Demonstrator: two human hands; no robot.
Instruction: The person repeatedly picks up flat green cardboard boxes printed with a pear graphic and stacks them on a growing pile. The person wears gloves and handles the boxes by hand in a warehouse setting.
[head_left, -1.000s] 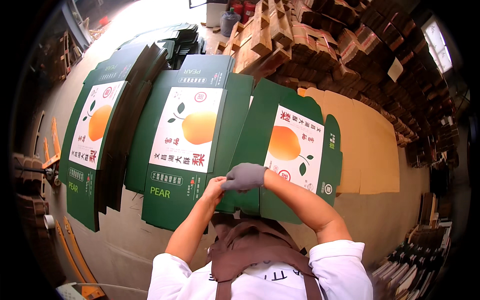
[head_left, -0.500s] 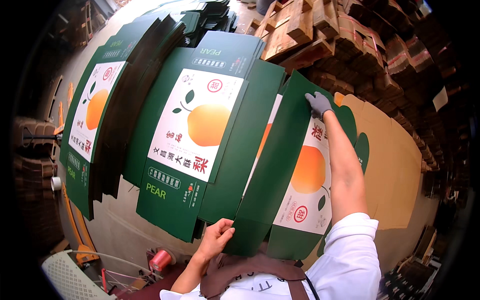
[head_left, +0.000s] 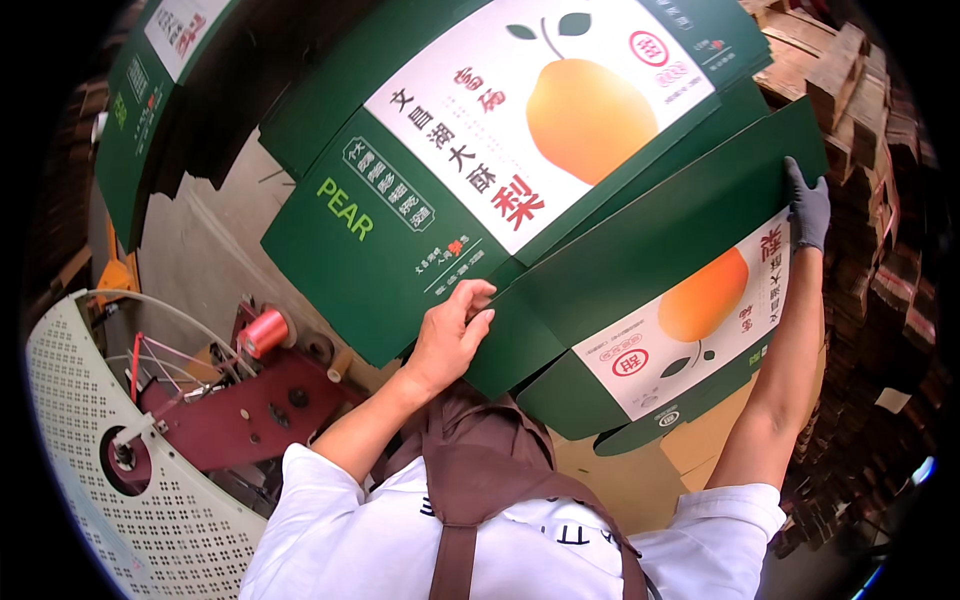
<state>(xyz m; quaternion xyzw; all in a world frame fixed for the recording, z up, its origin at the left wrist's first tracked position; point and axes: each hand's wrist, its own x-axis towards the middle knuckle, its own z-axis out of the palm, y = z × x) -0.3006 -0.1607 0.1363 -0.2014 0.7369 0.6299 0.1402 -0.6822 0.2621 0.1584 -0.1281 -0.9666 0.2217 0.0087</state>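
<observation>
- Currently left hand (head_left: 450, 340), frame centre, curled, pinching green carton (head_left: 650, 262) corner;
- gloved right hand (head_left: 808, 208), frame right, half-spread on carton's end; grip unclear

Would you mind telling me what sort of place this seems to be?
Probably a carton workshop or packing warehouse: the person handles a green printed carton beside matching stacked ones, with a dark red machine nearby and wooden pallets behind.

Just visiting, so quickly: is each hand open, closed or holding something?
Left hand: closed on the corner of the green cardboard.
Right hand: gloved, touching the same cardboard's far end; grip unclear.
</observation>
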